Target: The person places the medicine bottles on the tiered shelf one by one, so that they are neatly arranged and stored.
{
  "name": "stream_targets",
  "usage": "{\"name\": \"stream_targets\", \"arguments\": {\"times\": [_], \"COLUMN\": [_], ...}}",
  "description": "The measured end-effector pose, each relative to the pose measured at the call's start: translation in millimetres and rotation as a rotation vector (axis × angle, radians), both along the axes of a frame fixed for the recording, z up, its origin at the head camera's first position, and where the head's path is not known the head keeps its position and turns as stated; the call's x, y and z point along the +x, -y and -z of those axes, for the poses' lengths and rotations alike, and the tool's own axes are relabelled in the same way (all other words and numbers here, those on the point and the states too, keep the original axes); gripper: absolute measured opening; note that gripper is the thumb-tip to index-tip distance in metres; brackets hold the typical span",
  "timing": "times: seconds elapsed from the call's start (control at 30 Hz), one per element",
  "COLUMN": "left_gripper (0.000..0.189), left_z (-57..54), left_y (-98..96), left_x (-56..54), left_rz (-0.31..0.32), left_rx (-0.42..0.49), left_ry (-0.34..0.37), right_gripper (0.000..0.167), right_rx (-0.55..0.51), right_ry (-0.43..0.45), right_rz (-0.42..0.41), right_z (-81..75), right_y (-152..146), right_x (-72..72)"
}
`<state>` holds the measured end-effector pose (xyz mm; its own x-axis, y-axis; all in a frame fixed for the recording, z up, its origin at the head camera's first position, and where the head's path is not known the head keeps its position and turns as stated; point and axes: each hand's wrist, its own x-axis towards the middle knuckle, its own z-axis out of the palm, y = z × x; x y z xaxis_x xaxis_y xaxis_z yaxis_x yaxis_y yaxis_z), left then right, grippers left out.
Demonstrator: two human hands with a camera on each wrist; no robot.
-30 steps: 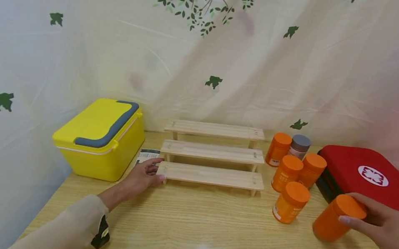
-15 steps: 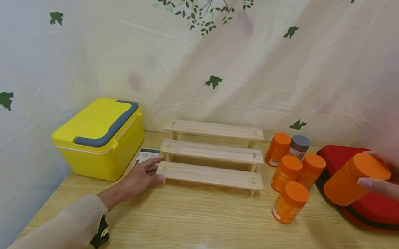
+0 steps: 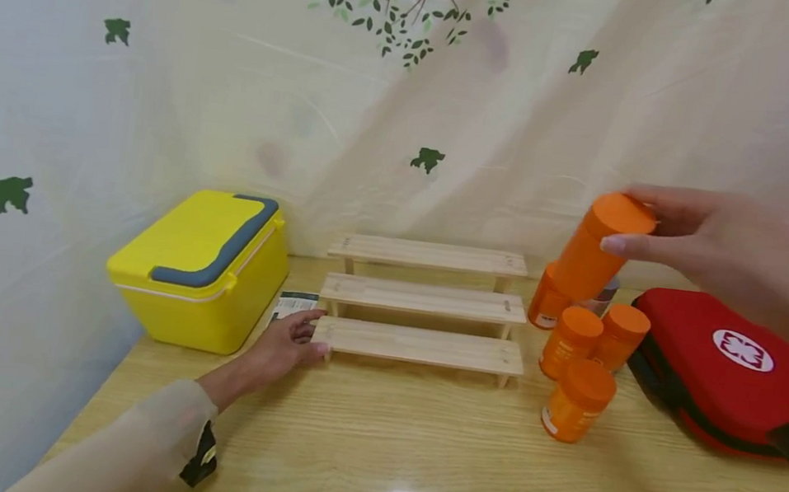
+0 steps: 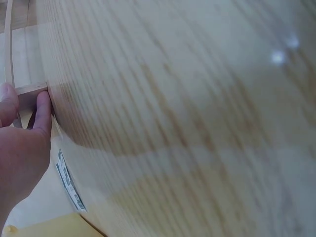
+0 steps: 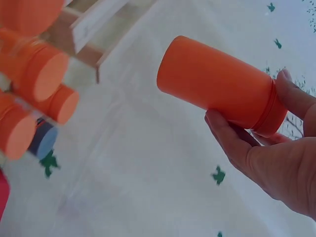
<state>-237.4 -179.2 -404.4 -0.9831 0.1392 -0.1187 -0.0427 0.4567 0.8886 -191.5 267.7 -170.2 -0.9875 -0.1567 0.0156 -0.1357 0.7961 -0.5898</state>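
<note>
My right hand (image 3: 709, 242) grips an orange jar (image 3: 588, 251) around its lid end, with the thumb on the near side. The jar is tilted and held in the air, overlapping the standing jars behind it in the head view. In the right wrist view the plain side of this jar (image 5: 215, 79) shows, clear of everything but the fingers. My left hand (image 3: 282, 349) holds the left end of a three-step wooden rack (image 3: 419, 346) at its lowest step. Up close in the left wrist view, thumb and finger (image 4: 43, 111) pinch the rack's end by the leg.
Several orange jars (image 3: 576, 403) and a grey-lidded jar (image 3: 607, 295) stand right of the rack. A red first-aid case (image 3: 788, 385) lies farther right. A yellow cooler box (image 3: 194, 286) stands left, with a printed leaflet (image 3: 297, 302) beside it. Behind hangs a leaf-patterned curtain (image 3: 353, 107).
My right hand has lifted the orange jar off the table, over the red case, then left and up above the other jars. The left hand has stayed at the rack.
</note>
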Motion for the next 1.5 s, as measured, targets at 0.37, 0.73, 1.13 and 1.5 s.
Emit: {"name": "stream_targets", "arguments": {"times": [0.37,0.73,1.13,1.5], "left_gripper": [0.061,0.060,0.059,0.058], "left_z": [0.0,2.7,1.5,-0.4], "left_y": [-2.2,-1.0,-1.0,0.8], "left_x": [0.0,0.5,1.6,-0.1], "left_rz": [-0.002,0.005,-0.005,0.005], "left_rx": [-0.001,0.013,0.034,0.016], "left_ry": [0.007,0.019,0.007,-0.011], "right_gripper": [0.072,0.067,0.054,0.057], "right_rx": [-0.248,-0.426,-0.492,-0.486], "right_ry": [-0.016,0.029,0.056,0.087], "right_rz": [-0.169,-0.309,-0.361,-0.332], "right_z": [-2.4,14.5,29.7,39.0], "right_y": [93,162,199,215], "right_x": [-52.5,-95.7,-125.7,-141.2]}}
